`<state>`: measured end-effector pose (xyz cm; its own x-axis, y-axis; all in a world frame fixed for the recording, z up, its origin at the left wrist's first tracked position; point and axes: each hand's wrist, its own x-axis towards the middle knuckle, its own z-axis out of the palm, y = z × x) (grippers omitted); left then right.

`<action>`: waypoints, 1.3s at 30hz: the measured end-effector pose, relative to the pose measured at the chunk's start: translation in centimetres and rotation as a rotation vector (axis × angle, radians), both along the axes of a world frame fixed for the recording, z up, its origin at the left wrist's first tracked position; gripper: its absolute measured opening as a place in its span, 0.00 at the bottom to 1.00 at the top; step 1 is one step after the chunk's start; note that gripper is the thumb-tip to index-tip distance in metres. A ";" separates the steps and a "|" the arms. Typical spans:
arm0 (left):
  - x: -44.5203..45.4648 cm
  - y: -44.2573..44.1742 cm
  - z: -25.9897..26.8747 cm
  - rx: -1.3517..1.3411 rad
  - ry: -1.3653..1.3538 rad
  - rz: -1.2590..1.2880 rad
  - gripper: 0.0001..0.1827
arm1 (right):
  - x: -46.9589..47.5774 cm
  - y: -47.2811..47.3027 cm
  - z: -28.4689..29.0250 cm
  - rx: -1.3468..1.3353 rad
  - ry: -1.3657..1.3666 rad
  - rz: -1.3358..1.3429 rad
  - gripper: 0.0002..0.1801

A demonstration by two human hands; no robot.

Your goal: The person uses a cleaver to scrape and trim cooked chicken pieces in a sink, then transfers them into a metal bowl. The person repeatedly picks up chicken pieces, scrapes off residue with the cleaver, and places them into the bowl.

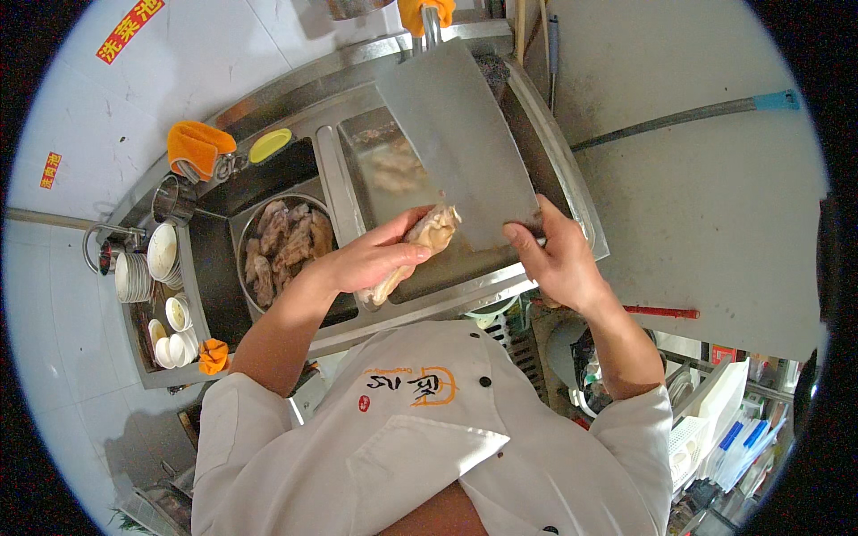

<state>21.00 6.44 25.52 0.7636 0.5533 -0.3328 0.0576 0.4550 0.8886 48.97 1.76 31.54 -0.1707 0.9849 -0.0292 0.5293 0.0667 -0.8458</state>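
My left hand (pixel 379 254) grips a pale piece of raw meat (pixel 434 231), bone-like at its lower end, over the near rim of the sink. In my right hand (pixel 560 258) is a broad cleaver (pixel 462 141), its large grey blade reaching up across the right basin; my fingers hide most of its handle. The blade's lower left part is close beside the meat; whether they touch I cannot tell. Behind the blade, pale meat pieces (pixel 395 171) lie in cloudy water. A round metal bowl (pixel 244 281) in the left basin holds several darker meat pieces (pixel 291 241).
White bowls (pixel 163 251) and stacked dishes (pixel 133 278) stand left of the steel sink (pixel 328 174). Orange cloths (pixel 198 144), a yellow lid-like item (pixel 270 145) and a metal ladle (pixel 174 199) lie along its back left edge. A faucet (pixel 431 30) rises at the back.
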 end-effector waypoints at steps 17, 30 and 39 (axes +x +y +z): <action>0.7 0.2 0.0 0.225 0.078 -0.056 0.36 | 1.7 -0.3 0.2 -0.188 0.173 -0.079 0.21; 0.8 -0.2 0.4 0.343 0.107 -0.010 0.38 | 1.0 -0.8 -0.4 -0.226 0.197 -0.104 0.16; 1.2 -0.9 0.2 0.645 0.289 0.032 0.40 | 1.2 -1.3 -0.7 -0.242 0.289 -0.103 0.13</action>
